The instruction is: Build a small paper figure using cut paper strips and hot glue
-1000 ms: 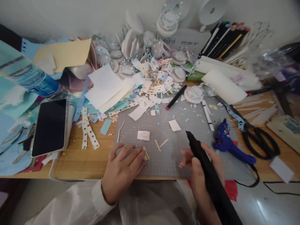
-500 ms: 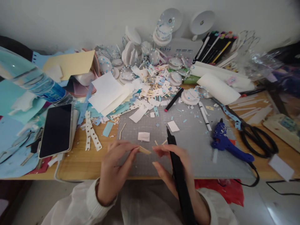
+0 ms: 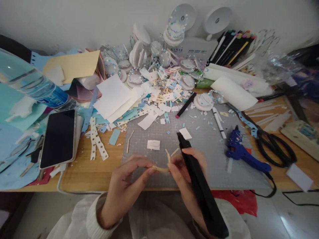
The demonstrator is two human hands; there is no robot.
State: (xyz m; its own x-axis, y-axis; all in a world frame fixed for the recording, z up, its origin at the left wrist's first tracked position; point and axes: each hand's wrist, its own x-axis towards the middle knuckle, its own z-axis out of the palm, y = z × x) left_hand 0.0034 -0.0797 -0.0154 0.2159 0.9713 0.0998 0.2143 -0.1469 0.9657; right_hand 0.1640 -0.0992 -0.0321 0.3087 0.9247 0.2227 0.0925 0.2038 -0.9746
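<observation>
The wooden counter (image 3: pixel 87 179) carries a gray mat (image 3: pixel 219 169) across its middle. Left of the mat lie two star-patterned strips (image 3: pixel 99 147) and a blue paper piece (image 3: pixel 115 136); right of it, black scissors (image 3: pixel 263 133), pale paper strips (image 3: pixel 277 122) and a white card (image 3: pixel 299 177).

A plain, pale grey wall (image 3: pixel 74 23) rises beyond a brown wooden table (image 3: pixel 92 176) (the line where the two meet is hidden), its grained top stretching across most of the view. Below the table's straight front edge, a pale, glossy floor (image 3: pixel 267 220) catches a bright reflection (image 3: pixel 286 225) at lower right, under otherwise soft, muted light.
</observation>
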